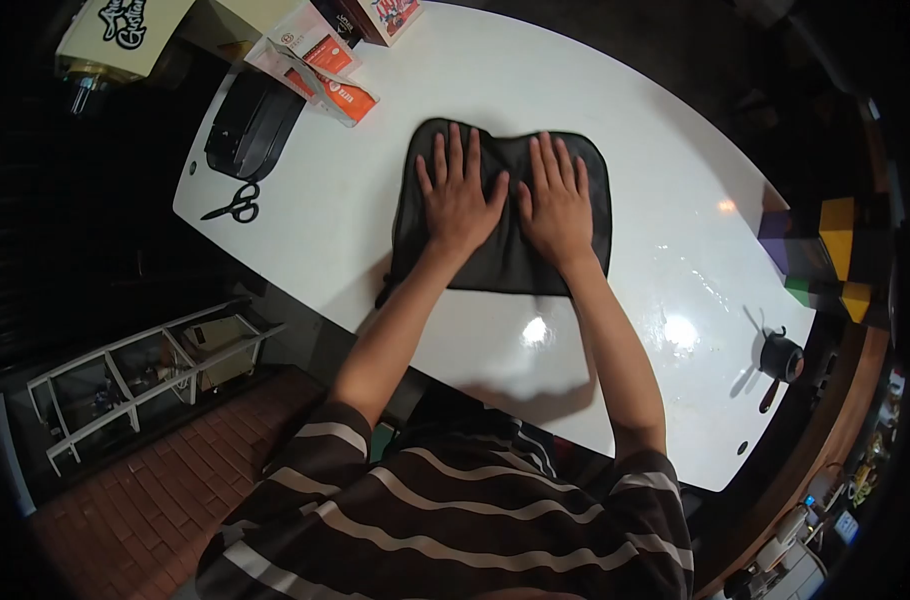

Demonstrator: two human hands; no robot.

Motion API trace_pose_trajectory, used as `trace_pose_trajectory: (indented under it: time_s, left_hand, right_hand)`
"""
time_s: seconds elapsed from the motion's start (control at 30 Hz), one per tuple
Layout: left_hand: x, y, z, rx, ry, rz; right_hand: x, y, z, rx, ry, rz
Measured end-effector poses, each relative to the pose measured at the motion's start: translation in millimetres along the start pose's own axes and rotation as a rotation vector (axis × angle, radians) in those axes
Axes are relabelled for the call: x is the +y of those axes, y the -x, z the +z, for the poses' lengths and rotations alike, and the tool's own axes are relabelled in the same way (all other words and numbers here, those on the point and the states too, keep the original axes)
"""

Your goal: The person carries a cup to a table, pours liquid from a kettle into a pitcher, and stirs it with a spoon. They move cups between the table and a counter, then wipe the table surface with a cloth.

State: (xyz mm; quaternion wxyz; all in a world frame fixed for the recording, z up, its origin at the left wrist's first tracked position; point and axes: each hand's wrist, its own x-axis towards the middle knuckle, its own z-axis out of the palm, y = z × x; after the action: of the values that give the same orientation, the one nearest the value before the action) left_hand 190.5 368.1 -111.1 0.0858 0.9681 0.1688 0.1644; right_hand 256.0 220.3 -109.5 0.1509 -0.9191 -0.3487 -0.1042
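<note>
A flat black case (510,268) of soft, slightly shiny material lies on the white table (675,290) in front of me. Its edge looks piped, its top edge dips in the middle, and a small dark tab sticks out at the lower left corner. On the left half of the case rests my left hand (458,205), palm down with fingers spread toward the far edge. My right hand (558,215) is pressed flat on the right half in the same way, fingers a little apart. Between the two thumbs the material shows a crease.
Black scissors (243,204) and a black box-like device (255,125) are at the table's left end. Orange-and-white packets (335,85) stand behind them. A small dark pot (780,357) with a handle sits near the right edge, beside coloured boxes (835,240).
</note>
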Motion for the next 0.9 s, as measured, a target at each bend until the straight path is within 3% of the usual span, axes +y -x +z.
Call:
trace_pose_trajectory:
  time_s: [0.3,0.53,0.63,0.73,0.9]
  left_hand:
    - [-82.4,-138.7,53.1,0.068,0.006,0.116]
    - [-94.1,-204.6,74.8,0.022,0.044,0.135]
    - [-89.9,-216.3,78.1,-0.004,0.077,0.129]
    - [-88.8,-218.5,82.4,0.093,0.103,0.131]
    - [-85.9,-199.5,75.5,0.077,0.054,0.135]
  right_hand:
    - [-20.1,-154.4,81.0,0.064,0.054,-0.033]
    - [0.3,-215.9,99.4,0.045,0.103,0.0]
    - [10.3,-231.8,104.9,0.043,0.127,0.026]
    - [14.0,-237.2,107.7,0.089,0.11,0.056]
    - [5.8,-209.2,105.1,0.166,0.106,0.087]
